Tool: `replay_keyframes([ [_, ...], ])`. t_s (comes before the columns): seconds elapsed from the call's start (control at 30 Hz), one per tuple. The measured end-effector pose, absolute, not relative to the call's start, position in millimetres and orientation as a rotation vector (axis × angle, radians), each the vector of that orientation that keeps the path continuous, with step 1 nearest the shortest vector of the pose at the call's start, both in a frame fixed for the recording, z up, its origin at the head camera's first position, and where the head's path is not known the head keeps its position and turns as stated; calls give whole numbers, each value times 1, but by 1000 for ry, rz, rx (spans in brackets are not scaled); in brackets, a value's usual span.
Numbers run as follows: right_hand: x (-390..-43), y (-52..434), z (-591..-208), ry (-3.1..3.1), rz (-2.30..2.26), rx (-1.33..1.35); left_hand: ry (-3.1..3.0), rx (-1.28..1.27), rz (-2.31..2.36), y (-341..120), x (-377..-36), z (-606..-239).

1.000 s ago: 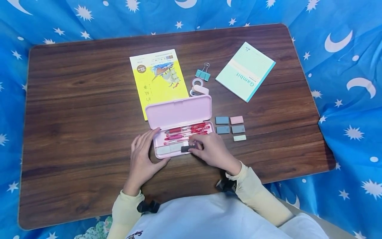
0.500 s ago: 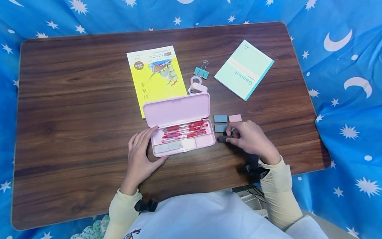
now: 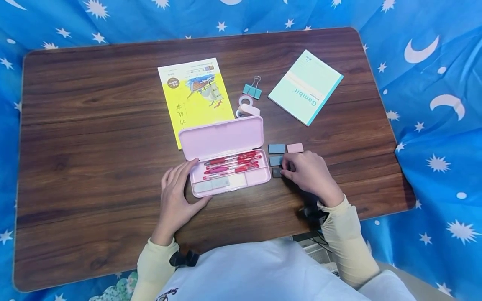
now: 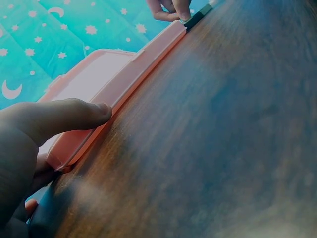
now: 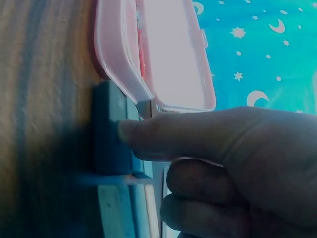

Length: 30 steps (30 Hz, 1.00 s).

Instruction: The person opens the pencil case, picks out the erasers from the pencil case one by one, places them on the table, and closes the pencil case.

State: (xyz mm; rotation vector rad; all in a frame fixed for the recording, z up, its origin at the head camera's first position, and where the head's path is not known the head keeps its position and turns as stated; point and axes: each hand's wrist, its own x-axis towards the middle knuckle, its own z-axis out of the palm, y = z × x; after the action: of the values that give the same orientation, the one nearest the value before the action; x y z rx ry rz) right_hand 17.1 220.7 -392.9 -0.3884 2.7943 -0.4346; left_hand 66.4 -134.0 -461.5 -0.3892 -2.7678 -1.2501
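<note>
My left hand (image 3: pixel 175 205) holds the left end of an open pink pencil case (image 3: pixel 221 137), thumb on the front wall and fingers at the back corner. Inside lie several red pens (image 3: pixel 231 162), with pale grey blocks (image 3: pixel 211 184) in the front compartment. Right of the case, my right hand (image 3: pixel 311 173) pinches a black eraser (image 3: pixel 276 172) low at the tabletop, lined up in front of a blue-grey eraser (image 3: pixel 275 161). In the right wrist view the thumb presses on the black eraser (image 5: pixel 111 134); the other fingers are curled and their tips partly hidden.
Behind are another blue-grey eraser (image 3: pixel 276 149) and a pink one (image 3: pixel 295 147). A yellow book (image 3: pixel 199 100) lies partly behind the lid, near a tape roll (image 3: pixel 246 100) and a teal binder clip (image 3: pixel 252 91). A green notebook (image 3: pixel 306 88) lies back right on the wooden table (image 3: pixel 94 146).
My right hand has carried the black eraser out of the pencil case to the right and set it against the eraser group, then shifted slightly left. The left hand keeps its place on the case.
</note>
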Motion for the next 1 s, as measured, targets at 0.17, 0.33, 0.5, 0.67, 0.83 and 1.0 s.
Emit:
replay_keyframes([
  [0.17, 17, 218, -395, 2795, -487, -412, -2780, -386, -1238, -135, 67, -464],
  [0.33, 18, 204, -389, 2887, -690, -432, -2789, -388, -1225, -136, 66, -466],
  [0.5, 26, 153, -397, 2923, -934, -581, -2789, -386, -1236, -134, 65, -466],
  [0.67, 41, 115, -405, 2884, -765, -646, -2794, -391, -1235, -132, 66, -467],
  [0.83, 50, 104, -411, 2900, -709, -625, -2788, -388, -1232, -133, 67, -466],
  [1.0, 53, 100, -414, 2937, -807, -607, -2782, -385, -1226, -135, 67, -464],
])
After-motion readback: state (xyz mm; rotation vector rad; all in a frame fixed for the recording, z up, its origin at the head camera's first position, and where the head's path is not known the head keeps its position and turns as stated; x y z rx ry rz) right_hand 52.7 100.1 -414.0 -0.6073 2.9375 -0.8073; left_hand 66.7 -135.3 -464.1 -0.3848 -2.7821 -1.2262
